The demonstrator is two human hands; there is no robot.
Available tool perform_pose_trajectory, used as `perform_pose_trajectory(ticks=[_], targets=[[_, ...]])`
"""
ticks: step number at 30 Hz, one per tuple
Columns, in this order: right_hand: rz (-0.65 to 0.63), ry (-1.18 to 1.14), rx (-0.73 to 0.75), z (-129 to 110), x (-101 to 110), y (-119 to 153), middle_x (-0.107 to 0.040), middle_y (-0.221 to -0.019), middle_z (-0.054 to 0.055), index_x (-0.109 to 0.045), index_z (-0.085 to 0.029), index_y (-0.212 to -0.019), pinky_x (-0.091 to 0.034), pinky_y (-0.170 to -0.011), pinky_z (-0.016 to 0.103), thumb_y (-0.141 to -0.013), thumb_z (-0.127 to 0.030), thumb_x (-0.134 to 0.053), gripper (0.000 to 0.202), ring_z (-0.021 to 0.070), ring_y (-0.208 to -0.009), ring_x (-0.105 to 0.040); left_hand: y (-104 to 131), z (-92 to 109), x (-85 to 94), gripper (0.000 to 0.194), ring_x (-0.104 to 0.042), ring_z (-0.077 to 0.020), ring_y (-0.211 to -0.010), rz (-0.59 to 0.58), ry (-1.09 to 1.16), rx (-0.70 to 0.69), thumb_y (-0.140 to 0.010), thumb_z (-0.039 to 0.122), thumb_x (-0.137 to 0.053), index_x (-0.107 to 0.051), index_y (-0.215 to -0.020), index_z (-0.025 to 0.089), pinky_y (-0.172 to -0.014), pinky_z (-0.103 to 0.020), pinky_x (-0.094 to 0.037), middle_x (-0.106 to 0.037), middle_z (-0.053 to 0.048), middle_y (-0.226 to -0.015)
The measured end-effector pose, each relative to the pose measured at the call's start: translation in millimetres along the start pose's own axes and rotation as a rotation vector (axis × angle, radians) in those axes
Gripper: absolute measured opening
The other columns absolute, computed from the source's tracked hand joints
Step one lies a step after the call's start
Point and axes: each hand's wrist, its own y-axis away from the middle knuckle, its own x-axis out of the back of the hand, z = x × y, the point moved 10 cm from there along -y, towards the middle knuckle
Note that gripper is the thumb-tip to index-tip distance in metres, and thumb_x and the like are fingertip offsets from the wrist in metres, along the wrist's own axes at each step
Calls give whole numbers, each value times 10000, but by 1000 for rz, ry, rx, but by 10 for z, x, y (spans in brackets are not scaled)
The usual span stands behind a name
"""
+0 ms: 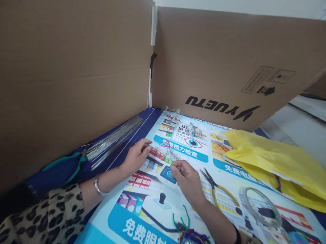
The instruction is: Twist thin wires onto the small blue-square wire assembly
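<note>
A thin wire [174, 155], all loops and loose ends, is seen between the two hands, just past the fingertips of the right hand [186, 178]. It is over the printed sheet [102, 235] that is spread on the desk. Its near end seems to be pinched by thumb and finger in a small, tight grip, perhaps so that the far part is left free to be seen. In the left hand [136, 155], the thumb is brought close to the bent fingers, so the grip is narrow; whether any wire is held there cannot be told.

A bundle of straight wires [115, 137] is laid at the left, probably so that it can be reached easily by the left hand. The yellow pliers [213, 184] are placed just beside the right arm, with their tips pointed away, likely for quick use. The green-blue pliers [81, 160] are set by the near ends of the bundle. Coloured strings [192, 237] are heaped closer to the body, maybe so that they are not mixed with the wires.

Both arms are stretched forward and turned inward. The right hand is held a bit nearer the body, and the hands are not touched together.
</note>
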Motion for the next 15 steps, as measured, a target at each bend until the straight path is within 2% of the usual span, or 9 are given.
perform_pose_trajectory(ticks=[9, 15], targets=[[8, -10, -5, -16, 11, 8, -544, -579, -20, -554, -189, -755, -376, -456, 209, -800, -412, -553, 227, 108, -516, -461, 21, 87, 43, 202, -605, -156, -780, 32, -41, -53, -840, 282, -486, -564, -999, 186, -719, -268, -465, -641, -28, -870], [11, -20, -18, -10, 12, 5, -545, -570, -20, -552, -187, -752, -367, -447, 204, -796, -418, -554, 235, 106, -510, -454, 14, 111, -1, 178, -590, -151, -809, -5, -65, -58, -853, 268, -465, -568, -971, 182, -752, -272, -454, -632, -27, -892]])
